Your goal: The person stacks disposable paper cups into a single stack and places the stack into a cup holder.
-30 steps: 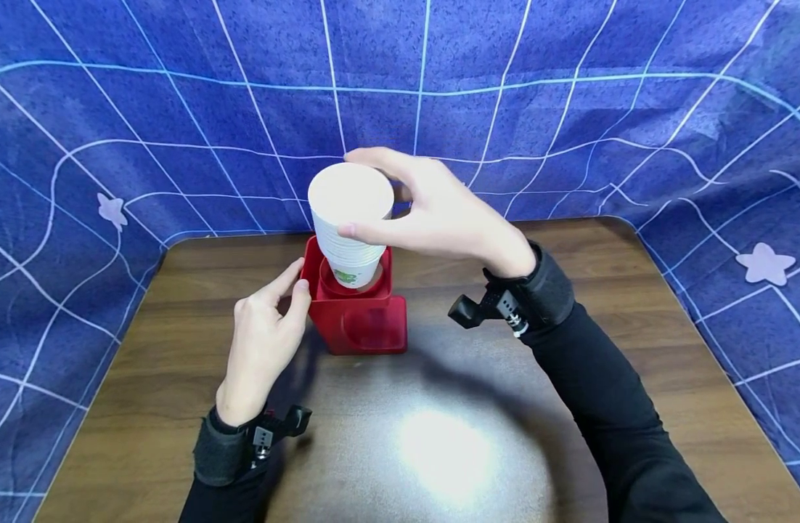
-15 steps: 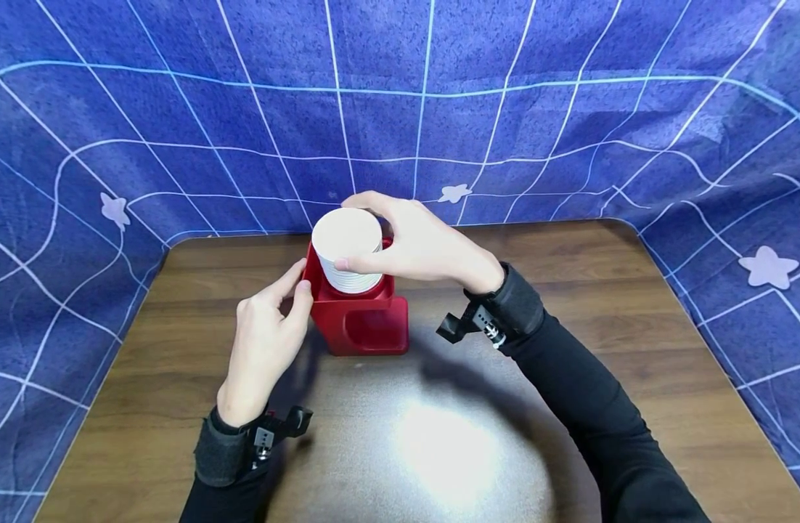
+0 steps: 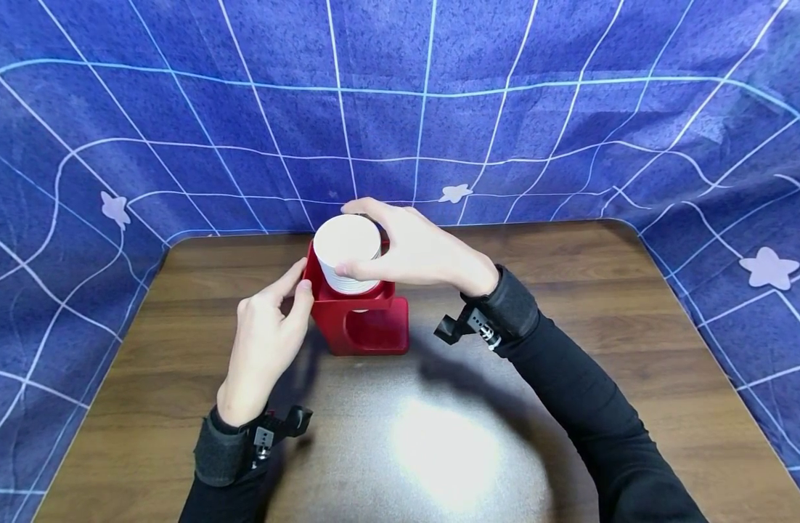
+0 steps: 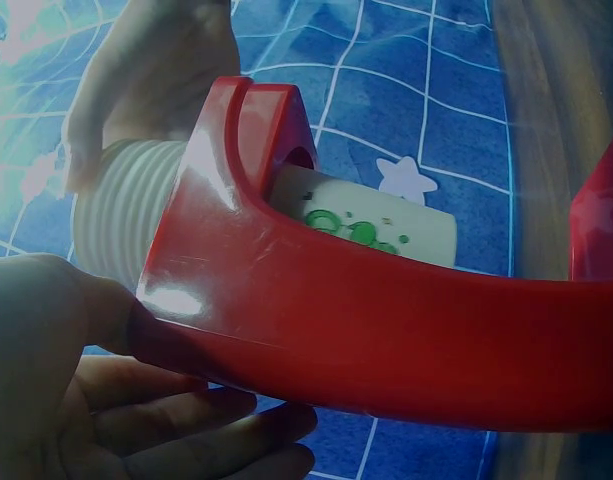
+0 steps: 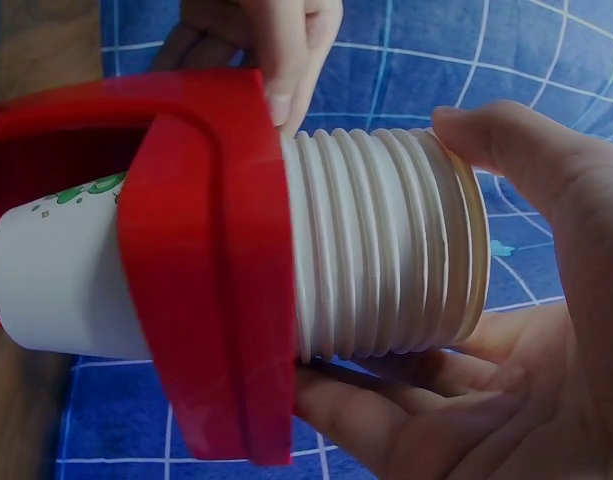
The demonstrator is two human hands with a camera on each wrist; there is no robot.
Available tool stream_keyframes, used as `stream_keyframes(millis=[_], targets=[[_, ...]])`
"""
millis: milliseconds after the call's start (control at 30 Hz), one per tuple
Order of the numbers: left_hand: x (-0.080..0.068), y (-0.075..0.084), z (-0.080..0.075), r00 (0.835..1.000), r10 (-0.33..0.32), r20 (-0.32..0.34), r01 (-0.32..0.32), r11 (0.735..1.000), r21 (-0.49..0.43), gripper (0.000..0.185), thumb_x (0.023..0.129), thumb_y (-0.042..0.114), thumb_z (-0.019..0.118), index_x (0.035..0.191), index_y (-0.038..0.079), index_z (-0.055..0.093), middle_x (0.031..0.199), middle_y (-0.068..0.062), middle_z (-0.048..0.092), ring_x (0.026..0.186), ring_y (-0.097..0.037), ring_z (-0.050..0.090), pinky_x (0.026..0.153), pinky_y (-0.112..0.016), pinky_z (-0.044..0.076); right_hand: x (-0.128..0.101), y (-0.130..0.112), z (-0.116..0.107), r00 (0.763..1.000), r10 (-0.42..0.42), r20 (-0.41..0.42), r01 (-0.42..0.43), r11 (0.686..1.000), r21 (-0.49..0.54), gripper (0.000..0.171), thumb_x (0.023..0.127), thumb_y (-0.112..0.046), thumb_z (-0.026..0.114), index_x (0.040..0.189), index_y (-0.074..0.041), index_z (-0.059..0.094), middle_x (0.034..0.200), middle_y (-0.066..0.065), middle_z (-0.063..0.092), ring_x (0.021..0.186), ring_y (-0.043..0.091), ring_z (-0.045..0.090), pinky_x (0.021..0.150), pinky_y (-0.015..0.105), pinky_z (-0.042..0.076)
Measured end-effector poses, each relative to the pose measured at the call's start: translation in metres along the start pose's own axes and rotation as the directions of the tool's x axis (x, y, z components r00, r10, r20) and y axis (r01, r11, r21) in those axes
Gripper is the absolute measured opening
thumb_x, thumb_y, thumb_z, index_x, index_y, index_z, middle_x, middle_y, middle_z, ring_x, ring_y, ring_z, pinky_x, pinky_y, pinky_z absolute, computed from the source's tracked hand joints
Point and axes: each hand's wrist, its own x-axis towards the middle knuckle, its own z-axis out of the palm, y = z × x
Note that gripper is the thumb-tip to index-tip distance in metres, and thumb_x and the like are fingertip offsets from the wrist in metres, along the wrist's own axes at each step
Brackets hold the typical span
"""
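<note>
- Since a second ago I've watched the stack of paper cups (image 3: 345, 253) sink lower into the red holder (image 3: 361, 319); before, more of it stood above the rim and the green print showed from above.
- My right hand (image 3: 416, 247) grasps the top of the stack, thumb on the near side and fingers curled round the far side; the right wrist view shows the ribbed cup rims (image 5: 386, 245) between thumb and fingers.
- My left hand (image 3: 266, 341) pinches the holder's left top edge, thumb and fingertips on the rim; it has not shifted.
- The stack stands upright in the holder's round opening, its lower end with the green print (image 4: 356, 228) inside the red frame, the upper rims above it.
- The holder stands on the brown worktop (image 3: 570, 290) toward its far edge, with blue checked cloth (image 3: 570, 109) hanging behind.
</note>
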Motion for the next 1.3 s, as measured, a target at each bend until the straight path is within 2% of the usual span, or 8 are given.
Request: stream_keyframes(millis=[167,400,600,667,833,1033,1167,1300], targets=[[0.000,0.000,0.000,1.000,0.000,0.002,0.000,1.000,0.007,0.038,0.105,0.021,0.054,0.142,0.015,0.064,0.115,-0.013,0.077,0.072,-0.022,0.066,0.061,-0.011,0.042,0.001,0.003,0.004,1.000,-0.007,0.025,0.007,1.000,-0.019,0.063,0.082,-0.043,0.082,0.135,-0.016,0.061,0.119,-0.004,0.068,0.103,0.008,0.062,0.087,0.029,0.056],[-0.001,0.000,0.000,1.000,0.002,0.008,-0.002,1.000,0.006,0.039,0.105,0.022,0.055,0.142,0.014,0.063,0.118,-0.013,0.076,0.072,-0.021,0.066,0.061,-0.011,0.043,-0.002,0.010,0.007,0.998,-0.019,0.056,0.024,0.995,-0.093,0.075,0.083,-0.042,0.079,0.145,-0.007,0.054,0.134,0.003,0.065,0.118,0.011,0.060,0.101,0.029,0.051],[0.000,0.001,0.001,1.000,0.001,0.018,-0.001,1.000,-0.002,0.039,0.106,0.023,0.054,0.143,0.014,0.062,0.119,-0.012,0.076,0.074,-0.021,0.067,0.062,-0.012,0.043,-0.006,0.015,0.006,0.996,-0.035,0.080,0.044,0.992,-0.117,0.070,0.087,-0.041,0.075,0.144,-0.006,0.056,0.139,0.008,0.063,0.127,0.018,0.056,0.108,0.035,0.047],[0.000,0.001,0.000,1.000,-0.002,0.019,0.002,1.000,-0.002,0.040,0.106,0.023,0.054,0.144,0.016,0.062,0.121,-0.011,0.075,0.075,-0.021,0.068,0.063,-0.011,0.043,-0.008,0.015,0.005,0.997,-0.050,0.066,0.059,0.989,-0.136,0.065,0.088,-0.040,0.075,0.141,-0.006,0.059,0.140,0.008,0.062,0.131,0.020,0.055,0.112,0.036,0.044],[0.000,0.001,0.000,1.000,-0.006,0.020,0.007,1.000,-0.004,0.040,0.106,0.024,0.054,0.144,0.017,0.061,0.124,-0.010,0.074,0.076,-0.021,0.068,0.064,-0.010,0.043,-0.016,0.016,0.002,0.993,-0.113,-0.016,0.110,0.984,-0.141,0.054,0.090,-0.036,0.075,0.134,-0.006,0.065,0.132,0.008,0.066,0.126,0.020,0.058,0.109,0.035,0.046],[0.001,0.000,-0.001,0.999,-0.003,0.032,0.003,1.000,-0.009,0.040,0.106,0.026,0.054,0.145,0.015,0.061,0.122,-0.012,0.075,0.082,-0.023,0.071,0.067,-0.009,0.045,-0.035,0.022,0.004,0.970,-0.207,-0.126,0.188,0.971,-0.147,0.051,0.090,-0.029,0.077,0.132,-0.002,0.065,0.128,0.012,0.068,0.123,0.023,0.061,0.109,0.036,0.047],[0.000,-0.001,-0.001,1.000,-0.009,0.023,0.009,1.000,-0.006,0.040,0.106,0.026,0.055,0.143,0.015,0.063,0.116,-0.011,0.077,0.081,-0.022,0.071,0.067,-0.011,0.046,-0.055,0.023,0.006,0.956,-0.245,-0.164,0.215,0.960,-0.177,0.060,0.090,-0.027,0.078,0.140,0.001,0.058,0.136,0.015,0.064,0.130,0.023,0.058,0.114,0.037,0.044],[0.000,-0.001,0.001,1.000,-0.020,-0.003,0.020,1.000,-0.016,0.037,0.104,0.027,0.057,0.139,0.016,0.067,0.116,-0.008,0.077,0.084,-0.022,0.075,0.072,-0.007,0.047,-0.078,0.026,0.007,0.975,-0.169,-0.143,0.142,0.972,-0.185,0.078,0.091,-0.031,0.079,0.154,-0.002,0.044,0.152,0.014,0.053,0.143,0.023,0.048,0.120,0.040,0.038]])
